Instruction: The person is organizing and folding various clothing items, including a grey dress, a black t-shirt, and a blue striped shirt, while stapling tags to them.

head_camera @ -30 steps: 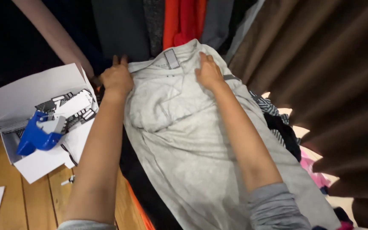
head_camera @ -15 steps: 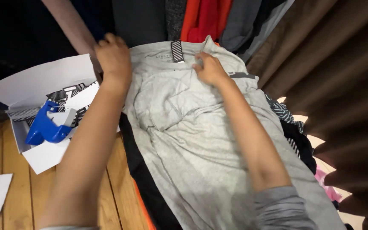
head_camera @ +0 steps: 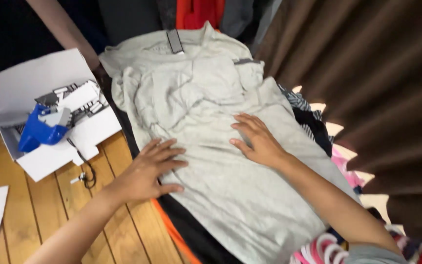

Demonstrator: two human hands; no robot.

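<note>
- Pale grey, soft cotton garment [head_camera: 211, 146] spread flat atop a pile of dark and orange clothes [head_camera: 181, 234], beside a white open cardboard box [head_camera: 30, 88] holding a blue plastic tool [head_camera: 40, 129].
- Left hand [head_camera: 150, 168] open, palm down on garment's left edge; right hand [head_camera: 255, 139] open, flat at its middle.
- Probably light, limp, crease-prone; best pinched at hems or corners.
- Both hands earlier up near the collar, now lower down.
</note>
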